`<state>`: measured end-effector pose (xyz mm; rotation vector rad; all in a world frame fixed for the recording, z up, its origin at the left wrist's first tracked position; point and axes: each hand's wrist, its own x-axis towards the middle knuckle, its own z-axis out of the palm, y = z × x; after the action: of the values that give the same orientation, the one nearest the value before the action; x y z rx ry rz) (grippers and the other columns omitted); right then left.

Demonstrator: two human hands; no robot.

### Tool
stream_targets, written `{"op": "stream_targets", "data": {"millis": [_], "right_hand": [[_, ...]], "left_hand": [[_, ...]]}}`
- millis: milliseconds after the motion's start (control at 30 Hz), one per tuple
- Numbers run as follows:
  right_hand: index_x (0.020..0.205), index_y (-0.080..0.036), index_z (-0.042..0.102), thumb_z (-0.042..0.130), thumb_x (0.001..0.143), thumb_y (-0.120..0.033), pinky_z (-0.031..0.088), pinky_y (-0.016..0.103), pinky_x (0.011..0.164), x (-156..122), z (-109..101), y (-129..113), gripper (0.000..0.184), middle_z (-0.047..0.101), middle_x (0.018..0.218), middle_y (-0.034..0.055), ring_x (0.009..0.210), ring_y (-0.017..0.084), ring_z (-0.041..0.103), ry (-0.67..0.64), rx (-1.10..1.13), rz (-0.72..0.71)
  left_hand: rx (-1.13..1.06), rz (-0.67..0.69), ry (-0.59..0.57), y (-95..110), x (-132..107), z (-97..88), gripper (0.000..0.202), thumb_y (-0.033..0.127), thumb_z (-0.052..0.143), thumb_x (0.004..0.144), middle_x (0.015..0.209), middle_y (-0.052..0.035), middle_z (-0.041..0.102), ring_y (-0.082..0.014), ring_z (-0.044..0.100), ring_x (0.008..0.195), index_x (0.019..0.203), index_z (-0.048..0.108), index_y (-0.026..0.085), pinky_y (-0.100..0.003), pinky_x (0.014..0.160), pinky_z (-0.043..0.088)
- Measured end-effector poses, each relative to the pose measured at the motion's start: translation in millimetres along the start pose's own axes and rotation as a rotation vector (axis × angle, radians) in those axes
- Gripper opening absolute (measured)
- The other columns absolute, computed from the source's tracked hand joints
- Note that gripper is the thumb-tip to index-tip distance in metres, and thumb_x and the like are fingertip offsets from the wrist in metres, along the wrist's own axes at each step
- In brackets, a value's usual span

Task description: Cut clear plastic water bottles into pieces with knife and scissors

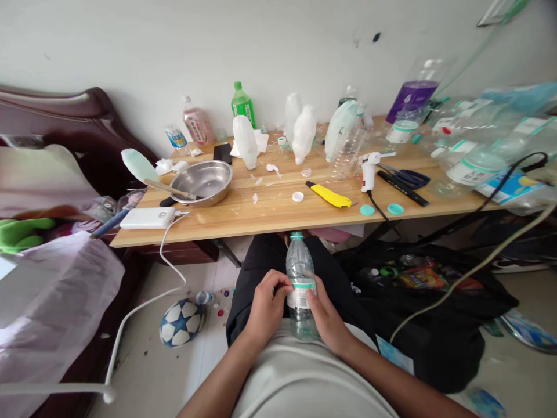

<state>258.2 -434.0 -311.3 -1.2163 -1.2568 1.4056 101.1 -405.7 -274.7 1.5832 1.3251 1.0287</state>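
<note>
A clear plastic bottle (300,264) with a green cap and a white-and-green label (299,298) stands nearly upright in my lap. My left hand (272,296) pinches the label's left edge between thumb and fingers. From the right side, my right hand (325,316) grips the bottle, its thumb lying over the label and its other fingers mostly hidden behind. Past the bottle is the wooden table (261,223), where a yellow utility knife (329,195) and a white bottle cap (298,197) lie near the front edge.
On the table are a metal bowl (209,180), a white glue gun (369,172), scissors (407,176), a power bank (148,218) and several white-coated bottle shapes (246,142). Many plastic bottles (474,165) crowd the right end. A ball (181,323) and a black bag (435,331) lie on the floor.
</note>
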Motion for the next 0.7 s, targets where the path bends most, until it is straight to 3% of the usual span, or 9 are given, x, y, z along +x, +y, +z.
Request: {"op": "stream_targets", "data": {"millis": [200,467,600,700], "right_hand": [[0.136,-0.023,0.039,0.038,0.096,-0.058,0.041,0.037,0.106,3,3,-5,0.053,0.053,0.137,0.0099,0.125,0.023,0.050,0.081,0.065,0.021],[0.139,-0.024,0.035,0.039,0.097,-0.055,0.040,0.039,0.109,3,7,-3,0.053,0.051,0.141,0.0106,0.127,0.023,0.051,0.055,0.039,0.021],[0.143,-0.022,0.035,0.043,0.096,-0.054,0.039,0.038,0.111,5,13,0,0.057,0.049,0.146,0.0108,0.134,0.024,0.046,0.070,-0.027,-0.015],[0.144,-0.022,0.039,0.049,0.092,-0.055,0.043,0.040,0.108,10,21,14,0.063,0.052,0.145,0.0114,0.133,0.027,0.049,0.176,-0.078,-0.100]], "left_hand": [[0.106,0.129,0.043,-4,0,-6.1,0.007,0.016,0.058,0.089,0.094,-0.0035,0.064,-0.0156,0.062,0.090,0.088,0.064,0.020,-0.028,0.081,0.051],[0.392,0.417,0.006,-8,-18,-13.5,0.038,0.011,0.048,0.094,0.116,-0.0101,0.064,-0.0195,0.061,0.109,0.129,0.056,0.023,-0.036,0.096,0.054],[0.487,0.447,0.085,-7,-22,-15.4,0.034,0.011,0.049,0.093,0.102,-0.0085,0.067,-0.0177,0.067,0.094,0.124,0.058,0.022,-0.030,0.085,0.059],[0.601,0.558,0.154,-13,-18,-19.2,0.027,0.011,0.053,0.090,0.094,-0.0072,0.070,-0.0181,0.070,0.086,0.114,0.061,0.021,-0.027,0.079,0.060]]}}
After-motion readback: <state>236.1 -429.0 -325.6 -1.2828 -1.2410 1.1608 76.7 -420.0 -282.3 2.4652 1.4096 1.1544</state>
